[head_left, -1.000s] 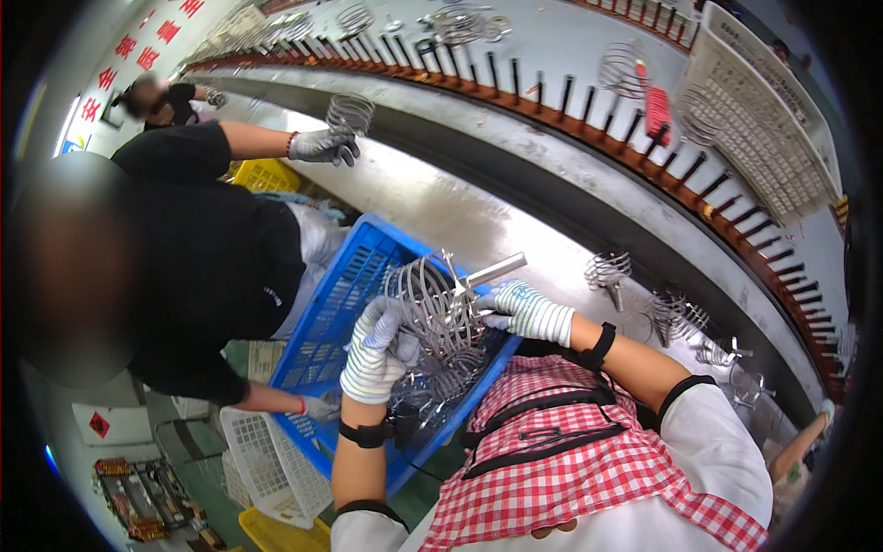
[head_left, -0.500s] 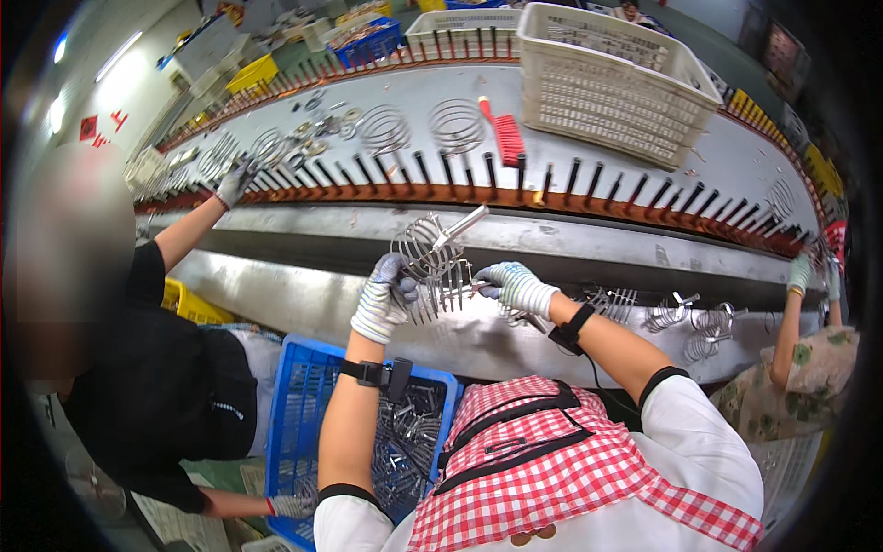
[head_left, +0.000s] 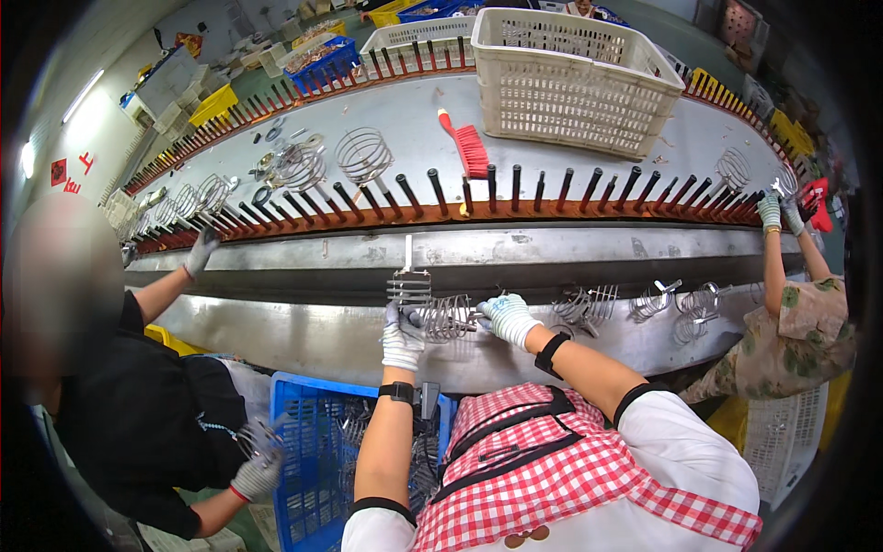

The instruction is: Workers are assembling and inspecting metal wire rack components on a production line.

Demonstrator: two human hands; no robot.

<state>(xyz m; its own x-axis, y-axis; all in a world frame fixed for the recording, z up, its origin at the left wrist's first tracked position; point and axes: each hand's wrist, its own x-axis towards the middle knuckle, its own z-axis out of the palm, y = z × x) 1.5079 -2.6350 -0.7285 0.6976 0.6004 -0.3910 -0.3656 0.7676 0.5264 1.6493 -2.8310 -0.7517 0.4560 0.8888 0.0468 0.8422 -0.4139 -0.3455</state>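
Note:
My left hand (head_left: 402, 333), in a white glove, grips a bundle of wire coil parts (head_left: 410, 287) with a metal stem pointing up. My right hand (head_left: 506, 316), also gloved, holds another wire coil part (head_left: 450, 316) lying sideways between the two hands. Both hands are over the steel ledge (head_left: 552, 248) of a long curved conveyor, just below its row of dark upright pegs (head_left: 515, 189).
A blue crate (head_left: 313, 451) with more wire parts sits by my left knee. More coils (head_left: 589, 302) hang along the ledge to the right. A person in black (head_left: 138, 405) works at my left, another person (head_left: 791, 322) at the right. A white basket (head_left: 575, 78) and red brush (head_left: 467, 143) lie on the conveyor.
The view swung up from the blue crate to the conveyor. My hands carried the wire parts up from the crate and lowered them onto the steel ledge, splitting the bundle between both hands.

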